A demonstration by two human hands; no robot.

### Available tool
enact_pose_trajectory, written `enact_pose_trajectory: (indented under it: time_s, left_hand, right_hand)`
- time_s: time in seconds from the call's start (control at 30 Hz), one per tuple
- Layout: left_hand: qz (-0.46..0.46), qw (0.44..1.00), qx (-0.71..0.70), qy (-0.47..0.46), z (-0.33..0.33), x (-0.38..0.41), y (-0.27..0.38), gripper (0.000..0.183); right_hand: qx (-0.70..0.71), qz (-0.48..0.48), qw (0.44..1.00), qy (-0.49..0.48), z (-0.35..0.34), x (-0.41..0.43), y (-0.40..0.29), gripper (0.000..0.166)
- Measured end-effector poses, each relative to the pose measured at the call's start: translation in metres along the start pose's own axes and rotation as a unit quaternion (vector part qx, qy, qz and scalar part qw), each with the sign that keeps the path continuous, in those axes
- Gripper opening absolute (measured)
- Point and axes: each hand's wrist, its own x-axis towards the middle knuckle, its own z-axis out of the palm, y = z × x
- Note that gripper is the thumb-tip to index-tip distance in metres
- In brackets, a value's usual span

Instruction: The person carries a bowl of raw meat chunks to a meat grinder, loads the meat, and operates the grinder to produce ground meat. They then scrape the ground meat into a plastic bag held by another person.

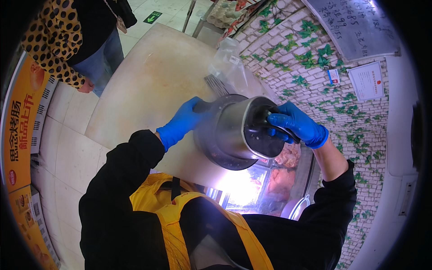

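My right hand [293,122], in a blue glove, is closed around the black handle [281,131] on top of a steel vessel [233,128] that resembles a kettle or jug. The vessel is tilted, its black top [261,135] towards me. Its far end meets a wide dark round part [206,133], perhaps a base or pan. My left hand [184,118], also gloved in blue, grips a dark projection [204,106] of that part, its fingers partly hidden. Underneath lies a pale worktop [148,77].
A ridged metal piece [217,86] and a clear plastic bag [229,64] lie beyond the vessel. Raw meat [280,182] fills trays at right. Egg trays [224,13] stand at the back. A person [64,40] in a spotted sleeve stands across the worktop.
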Motion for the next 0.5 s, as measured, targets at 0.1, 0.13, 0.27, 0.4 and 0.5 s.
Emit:
enact_pose_trajectory:
  time_s: [0.1,0.13,0.27,0.4,0.5]
  left_hand:
    - [0.001,1.0,-0.008,0.001,-0.0004,-0.0001,-0.0013,0.03]
    - [0.001,1.0,-0.011,0.002,-0.0006,-0.0001,-0.0018,0.029]
    - [0.016,1.0,-0.008,0.0,-0.0015,0.0011,-0.004,0.03]
    - [0.021,1.0,0.009,0.011,-0.0012,0.0014,-0.0064,0.029]
    - [0.029,0.999,0.01,0.012,-0.0016,0.0014,-0.009,0.028]
  right_hand:
    - [0.003,0.003,1.0,-0.005,0.0012,-0.001,-0.0044,0.031]
    - [0.006,0.002,1.0,-0.003,0.0022,-0.0015,-0.0057,0.031]
    - [0.013,0.007,1.0,-0.002,0.0019,-0.0012,-0.007,0.031]
    - [-0.022,0.017,0.999,0.019,0.0019,0.0005,-0.0054,0.032]
    - [-0.019,0.023,0.999,0.021,0.002,-0.0002,-0.0024,0.033]
